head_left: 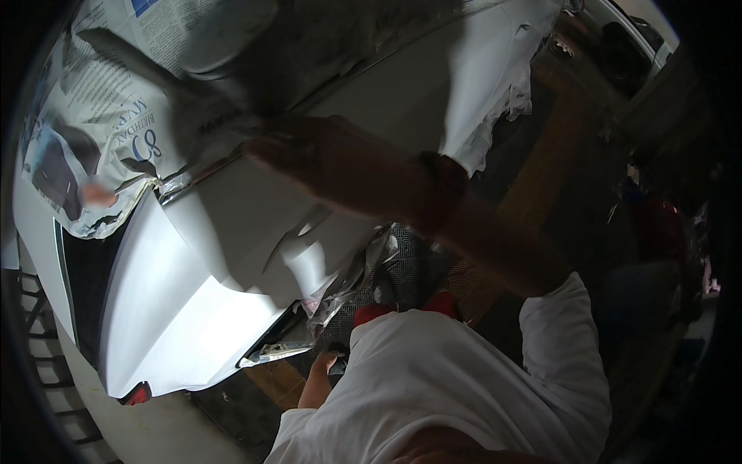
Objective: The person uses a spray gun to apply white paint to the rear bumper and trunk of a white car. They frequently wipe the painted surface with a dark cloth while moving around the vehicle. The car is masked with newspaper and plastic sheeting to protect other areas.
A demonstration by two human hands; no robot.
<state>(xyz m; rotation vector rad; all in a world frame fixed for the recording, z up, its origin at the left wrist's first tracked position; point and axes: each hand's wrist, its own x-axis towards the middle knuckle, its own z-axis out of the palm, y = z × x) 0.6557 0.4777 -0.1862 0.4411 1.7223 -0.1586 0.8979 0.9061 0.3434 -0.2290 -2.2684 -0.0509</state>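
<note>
My right hand (297, 155) reaches across a pale car body panel (348, 170), beside the edge of the masking paper over the windows. Its fingers look stretched out and flat, somewhat blurred and in shadow; I make out nothing in them. A dark band circles that wrist. Newspaper (100, 85) covers the glass at upper left. My left hand (326, 362) hangs low beside my white shirt, closed around a small dark object (338, 364) that I cannot make out. A door handle recess (309, 224) lies below my right hand. Bright light falls on the rear panel (193, 309).
Crumpled masking film (502, 108) hangs along the car's lower side. A red tail light (137, 394) sits at the rear corner. Dark textured floor (410, 263) with a yellowish stripe (533, 182) runs alongside. Another vehicle (626, 54) stands at upper right.
</note>
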